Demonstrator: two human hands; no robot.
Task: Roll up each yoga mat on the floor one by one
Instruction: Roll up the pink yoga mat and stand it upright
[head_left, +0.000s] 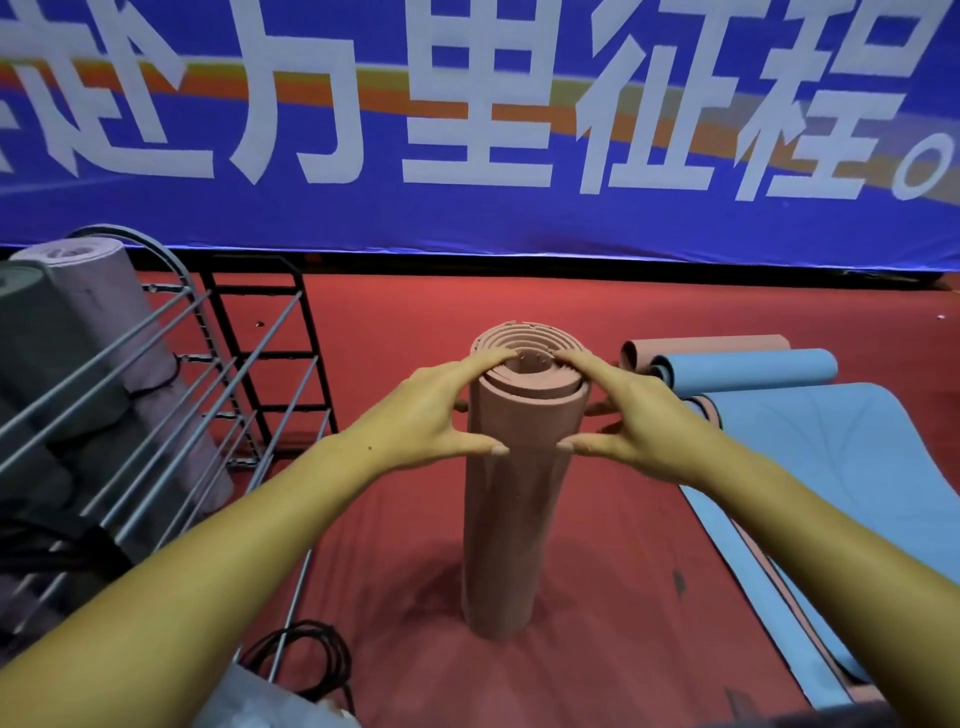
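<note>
While pink rolled mat (511, 493) stands upright, left hand (431, 410), right hand (631, 415) grip clamped round top.

A rolled pink mat (511, 499) stands upright on the red floor (613, 597), both hands, left hand (434, 415) and right hand (631, 421), curled around its top end, fingertips on the spiral edge.

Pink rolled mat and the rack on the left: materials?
Pink rolled mat: looks like matte foam or rubber; thick soft layers show in the spiral end, no shine. Rack: seemingly metal, thin grey rods with a slight sheen, black frame behind.
</note>
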